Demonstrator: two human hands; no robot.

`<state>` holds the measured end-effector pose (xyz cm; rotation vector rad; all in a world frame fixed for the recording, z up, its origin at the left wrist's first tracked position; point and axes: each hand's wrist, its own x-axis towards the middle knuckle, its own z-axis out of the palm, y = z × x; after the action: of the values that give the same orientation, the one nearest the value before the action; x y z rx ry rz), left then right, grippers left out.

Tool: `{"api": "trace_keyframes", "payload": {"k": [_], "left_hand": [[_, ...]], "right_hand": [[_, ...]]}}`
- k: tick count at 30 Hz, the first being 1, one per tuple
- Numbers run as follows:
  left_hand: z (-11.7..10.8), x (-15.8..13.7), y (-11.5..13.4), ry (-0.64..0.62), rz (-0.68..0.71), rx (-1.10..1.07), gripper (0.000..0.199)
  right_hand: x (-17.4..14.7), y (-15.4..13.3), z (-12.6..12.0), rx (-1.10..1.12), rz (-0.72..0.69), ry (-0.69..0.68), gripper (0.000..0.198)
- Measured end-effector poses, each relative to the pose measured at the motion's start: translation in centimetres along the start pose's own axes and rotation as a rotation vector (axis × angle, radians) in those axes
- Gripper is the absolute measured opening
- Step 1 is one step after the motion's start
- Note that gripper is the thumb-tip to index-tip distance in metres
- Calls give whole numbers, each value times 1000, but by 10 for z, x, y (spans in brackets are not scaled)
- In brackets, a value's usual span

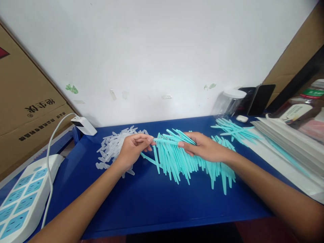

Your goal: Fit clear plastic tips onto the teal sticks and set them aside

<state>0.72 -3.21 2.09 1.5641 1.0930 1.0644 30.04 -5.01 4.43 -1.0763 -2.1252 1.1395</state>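
My right hand (pixel 199 145) is closed around a small bunch of slim turquoise plastic sticks (pixel 178 135), their tips fanned toward the left. One of these sticks points level at my left hand (pixel 138 146), whose thumb and fingers pinch its far end. Whether a clear cap sits between those fingertips, I cannot tell. Below both hands spreads a large pile of the same turquoise sticks (pixel 177 165), lying mostly side by side. Behind and beside my left hand lies a heap of small translucent white plastic caps (pixel 110 146), partly hidden by that hand.
The blue table (pixel 152 206) meets a white wall. On the left are a power strip (pixel 30 189), a white charger (pixel 84 126) with its cable and a cardboard box (pixel 30 101). To the right stand more sticks (pixel 235 131), a clear jar (pixel 230 101), phones (pixel 260 99) and stacked packets (pixel 291 145).
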Motion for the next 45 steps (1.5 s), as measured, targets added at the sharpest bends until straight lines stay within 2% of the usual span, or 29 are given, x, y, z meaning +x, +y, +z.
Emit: {"api": "trace_keyframes", "payload": {"k": [4,7,11,12,14,17,20,23,29,34,37,40,45], "left_hand": [[4,-3,0,-92,0,37,31],[-3,-1,7,-77,60,164,34],[-43,9,17,44,241,693,38],[-56,12,18,17,235,824,35],[-79,16,16,-133,156,940,31],[-94,17,12,-274,77,944,31],[-86,15,11,-349,95,918,35],[-75,13,10,-408,101,895,30],[-75,12,3,-397,144,868,31],[-72,13,0,-398,101,917,33],[-67,14,-3,-343,71,903,33],[-60,15,-4,-232,92,843,30],[-41,14,2,-22,173,586,31]], "right_hand": [[1,1,4,7,1,-54,40],[2,1,6,8,-9,-33,41],[2,3,3,2,-3,88,45],[2,4,1,3,0,117,45],[2,5,-3,-10,2,164,46],[3,6,-7,-47,7,197,47],[3,7,-7,-52,19,189,47],[4,9,-5,-49,29,168,47],[4,10,-4,-42,26,138,49],[4,10,-5,-24,27,138,47],[4,9,-5,-7,32,124,49],[3,8,-5,8,33,121,49],[3,6,-5,-11,12,108,47]]}}
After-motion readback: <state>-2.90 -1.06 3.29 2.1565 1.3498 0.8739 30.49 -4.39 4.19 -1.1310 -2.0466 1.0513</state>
